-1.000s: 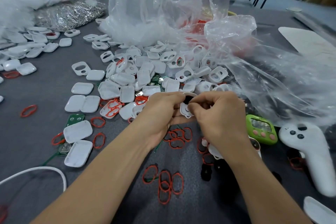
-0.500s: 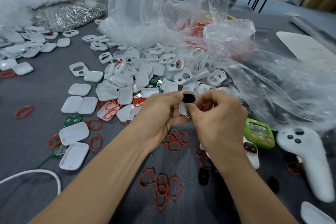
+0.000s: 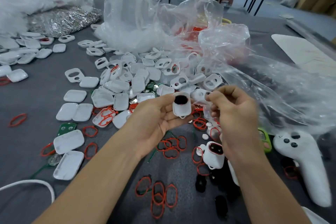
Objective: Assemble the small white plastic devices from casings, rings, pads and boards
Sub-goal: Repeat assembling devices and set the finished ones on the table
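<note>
My left hand (image 3: pixel 156 116) holds a small white casing (image 3: pixel 181 104) with a black pad in its upper opening, thumb on its left side. My right hand (image 3: pixel 234 112) hovers just right of it, fingers curled, apart from the casing; whether it pinches anything is unclear. A heap of white casings (image 3: pixel 138 82) lies behind my hands. Red rings (image 3: pixel 171 144) are scattered on the grey table below my hands. Black pads (image 3: pixel 200 181) lie near my right forearm. A green board (image 3: pixel 66 127) shows at left.
Clear plastic bags (image 3: pixel 181 29) rise behind the heap and spread to the right. A white controller (image 3: pixel 305 162) and a green device (image 3: pixel 264 140) lie at right. An assembled white device (image 3: pixel 213 154) sits under my right wrist. A white cable (image 3: pixel 36 183) curves at the lower left.
My hands have parted: the right hand let go of the casing and drew away to the right. The left hand alone now holds the casing, with the black pad showing.
</note>
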The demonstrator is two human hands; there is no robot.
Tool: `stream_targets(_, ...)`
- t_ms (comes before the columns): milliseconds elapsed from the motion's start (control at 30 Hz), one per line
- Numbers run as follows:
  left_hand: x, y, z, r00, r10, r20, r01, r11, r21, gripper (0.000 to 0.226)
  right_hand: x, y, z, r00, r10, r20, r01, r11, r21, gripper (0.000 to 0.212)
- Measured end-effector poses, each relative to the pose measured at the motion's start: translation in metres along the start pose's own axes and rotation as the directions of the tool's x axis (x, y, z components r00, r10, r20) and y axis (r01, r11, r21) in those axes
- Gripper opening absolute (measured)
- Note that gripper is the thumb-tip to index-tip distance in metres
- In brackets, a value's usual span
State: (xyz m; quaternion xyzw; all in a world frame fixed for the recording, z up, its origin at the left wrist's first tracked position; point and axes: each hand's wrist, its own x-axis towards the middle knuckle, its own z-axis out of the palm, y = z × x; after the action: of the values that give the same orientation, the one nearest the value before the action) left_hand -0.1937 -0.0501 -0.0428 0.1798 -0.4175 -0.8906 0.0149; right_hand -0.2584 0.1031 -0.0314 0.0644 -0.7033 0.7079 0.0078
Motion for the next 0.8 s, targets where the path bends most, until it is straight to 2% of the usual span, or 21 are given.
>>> stream_targets(100, 0.003, -0.003, -0.002, 0.998, 0.048, -0.051, -0.043, 0.995, 0.085, 0.017, -0.001, 0.006, 0.002, 0.996, -0.056, 0.076, 0.068, 0.985, -0.157, 0.011)
stream_targets(167, 0.004, -0.005, -0.002, 0.990, 0.100, -0.104, -0.080, 0.981, 0.178, 0.013, -0.002, 0.008, 0.005, 0.990, -0.070, 0.125, 0.093, 0.978, -0.189, 0.013)
stream_targets(333, 0.001, -0.005, 0.000, 0.973, 0.158, -0.167, -0.113, 0.961, 0.251, 0.008, 0.000, 0.006, 0.000, 0.988, -0.071, 0.138, 0.100, 0.971, -0.215, 0.008)
stream_targets(500, -0.001, -0.003, 0.001, 0.960, 0.211, -0.185, -0.154, 0.947, 0.283, 0.014, 0.000, 0.003, -0.003, 0.981, -0.102, 0.164, 0.150, 0.939, -0.310, 0.020)
stream_targets(600, -0.001, 0.001, -0.001, 0.955, 0.209, -0.209, -0.157, 0.957, 0.244, 0.015, 0.005, -0.009, -0.010, 0.976, -0.136, 0.169, 0.191, 0.906, -0.377, 0.024)
stream_targets(667, 0.001, 0.004, -0.003, 0.954, 0.183, -0.237, -0.143, 0.974, 0.176, 0.012, 0.015, -0.017, -0.017, 0.973, -0.120, 0.195, 0.205, 0.834, -0.511, 0.020)
stream_targets(800, 0.004, 0.009, -0.003, 0.961, 0.111, -0.254, -0.107, 0.994, 0.030, 0.018, 0.037, -0.030, -0.011, 0.953, -0.029, 0.302, 0.255, 0.614, -0.747, 0.018)
